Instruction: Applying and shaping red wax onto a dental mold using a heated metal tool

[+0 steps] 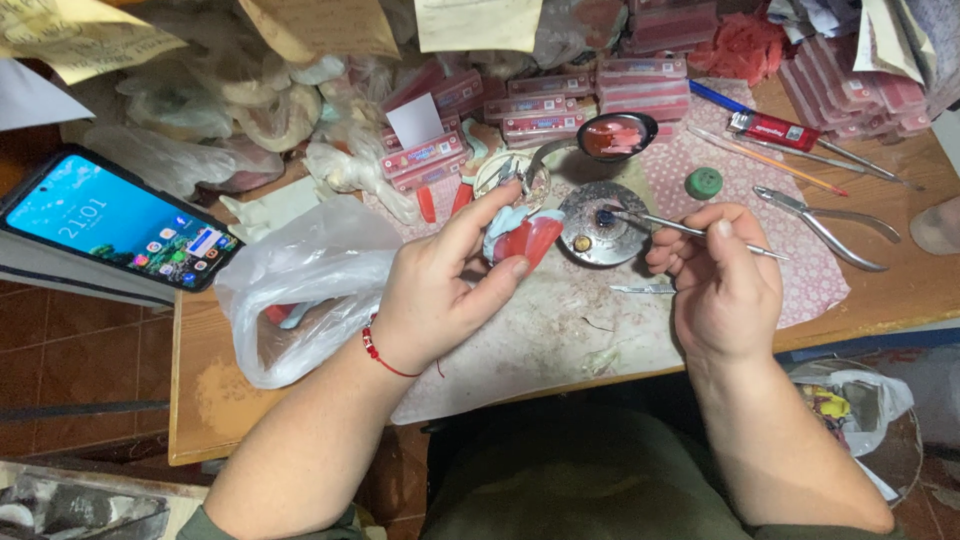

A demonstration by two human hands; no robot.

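On the far left I see a phone [120, 222] with its screen lit, then a crumpled plastic bag [300, 285] on the desk [215, 400]. Next, the left hand [445, 290] holds a red and pale blue wax model [525, 238], its fingers [500, 280] pinching it just above the desk. Beside it sits a round metal dish [600, 235]. The right hand [720, 285] has its fingers [722, 228] pressed together on a thin metal tool [690, 230], with the tip touching the dish. Farther right lie a green cap [703, 183] and pliers [830, 225]. Pink boxes [640, 95] crowd the back.
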